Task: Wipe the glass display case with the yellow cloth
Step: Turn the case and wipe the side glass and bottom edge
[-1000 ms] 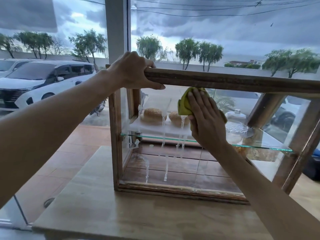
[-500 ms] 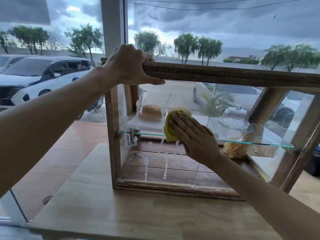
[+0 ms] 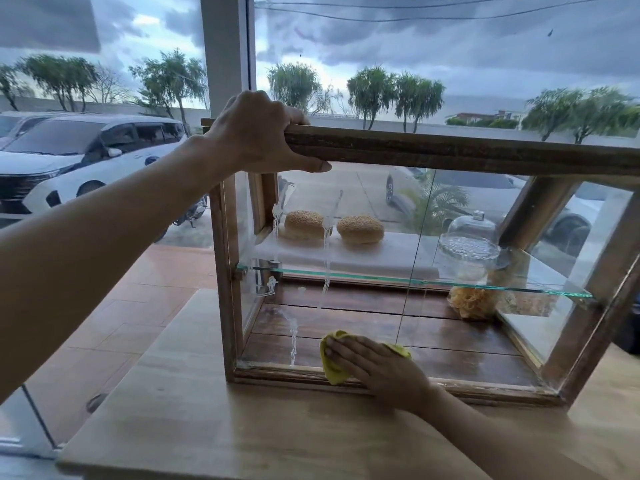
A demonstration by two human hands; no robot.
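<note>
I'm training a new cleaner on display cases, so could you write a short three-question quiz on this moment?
1. True or false: the yellow cloth is pressed near the bottom of the wood-framed glass display case.
2. Which hand grips the case's top wooden rail? A) left hand B) right hand
3. Fill in: on the glass shelf sit two sesame ____.

Key: 1 true; 2 A; 3 buns.
</note>
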